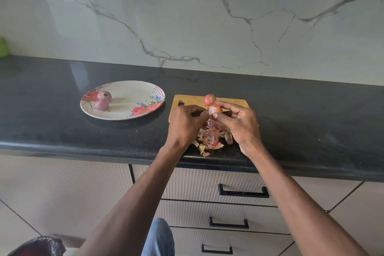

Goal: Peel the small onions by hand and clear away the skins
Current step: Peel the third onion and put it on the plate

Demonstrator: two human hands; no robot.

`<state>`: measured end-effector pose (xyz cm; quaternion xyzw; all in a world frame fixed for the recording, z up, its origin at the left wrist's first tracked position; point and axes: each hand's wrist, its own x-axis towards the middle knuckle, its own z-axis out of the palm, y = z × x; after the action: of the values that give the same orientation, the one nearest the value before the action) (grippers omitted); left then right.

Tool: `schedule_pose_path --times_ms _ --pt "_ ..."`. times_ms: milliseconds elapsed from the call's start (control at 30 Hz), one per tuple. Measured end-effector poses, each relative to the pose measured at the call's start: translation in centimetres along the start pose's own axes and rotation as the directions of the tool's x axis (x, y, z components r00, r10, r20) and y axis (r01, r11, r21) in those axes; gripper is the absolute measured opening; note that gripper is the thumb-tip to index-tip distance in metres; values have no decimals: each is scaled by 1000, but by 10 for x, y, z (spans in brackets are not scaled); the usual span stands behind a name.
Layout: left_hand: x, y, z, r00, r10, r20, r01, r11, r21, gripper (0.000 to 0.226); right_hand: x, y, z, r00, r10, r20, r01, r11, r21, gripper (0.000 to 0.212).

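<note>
My right hand (239, 122) holds a small onion (215, 109) between thumb and fingers above the wooden cutting board (187, 100). My left hand (185, 122) is at the onion's left side with its fingers curled in against it. Another unpeeled onion (209, 99) sits on the board just behind. A heap of pink and tan skins (209, 138) lies on the counter below my hands. Two peeled purple onions (102, 100) rest on the left part of a floral plate (133, 100).
The black counter (62, 131) runs along a marble wall. A dark knife handle (181, 103) pokes out on the board by my left hand. Drawers with black handles (243, 192) sit below the counter. A dark bag (37, 246) is on the floor at lower left.
</note>
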<state>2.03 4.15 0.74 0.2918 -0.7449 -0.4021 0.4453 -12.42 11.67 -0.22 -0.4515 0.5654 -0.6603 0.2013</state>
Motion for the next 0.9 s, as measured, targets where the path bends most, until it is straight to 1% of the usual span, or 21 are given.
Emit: schedule_pose_path --times_ms 67,167,300,400,500,567,600,700,900 --pt "-1 1 0 1000 -2 -16 2 1000 -4 13 1 -1 0 1000 20 -2 -20 999 27 33" --pt "0 0 0 999 -18 -33 18 1000 -16 15 0 -5 1 1000 29 2 -29 992 124 27" --pt "1 -1 0 998 -49 -46 46 997 -70 16 -1 -11 1 998 39 52 -49 979 198 24" --pt "2 -2 -1 995 -92 -33 85 983 -162 17 0 -11 1 994 62 88 -82 967 243 27" --pt "3 -5 -3 986 -169 -1 159 929 -333 13 1 -9 0 991 96 97 -120 952 282 27" --pt "3 -4 -4 980 -198 12 188 905 -383 12 1 -10 1 989 103 109 -131 945 300 23" --pt "3 -4 -4 979 -204 15 194 902 -386 12 1 -10 0 988 95 118 -126 948 293 22" --pt "4 -6 -4 971 -237 4 221 898 -381 13 1 -9 0 991 72 111 -96 969 227 27" --pt "7 -12 -1 949 -314 -24 284 887 -363 16 -1 -10 1 989 54 139 -89 961 263 28"
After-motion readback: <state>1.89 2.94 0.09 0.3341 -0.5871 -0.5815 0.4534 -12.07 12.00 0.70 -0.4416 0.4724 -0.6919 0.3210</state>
